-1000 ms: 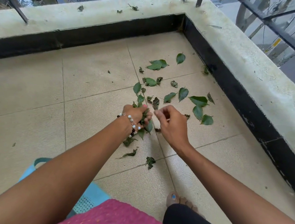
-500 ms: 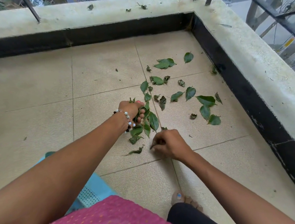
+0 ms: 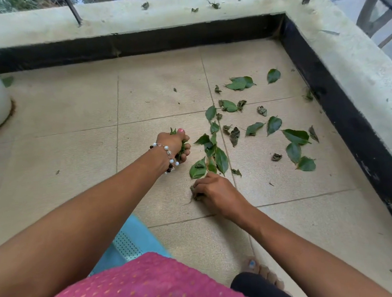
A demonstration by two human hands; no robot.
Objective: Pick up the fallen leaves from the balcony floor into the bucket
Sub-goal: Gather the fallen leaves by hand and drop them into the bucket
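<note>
The left hand point(image 3: 175, 145) clutches a bunch of leaves point(image 3: 182, 148); the right hand point(image 3: 213, 191) pinches 1 leaf point(image 3: 195, 195) on the floor point(image 3: 73, 146) beside scattered leaves point(image 3: 296, 137).

The right hand point(image 3: 217, 193) has dropped to the floor, pinching a leaf point(image 3: 195, 195).

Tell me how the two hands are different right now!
The left hand wears a bead bracelet; the right hand is bare. The left hand grips a whole bunch of leaves; the right hand pinches only a crumpled leaf on the floor. The left hand reaches farther out; the right hand stays nearer. Both are curled round leaves.
</note>
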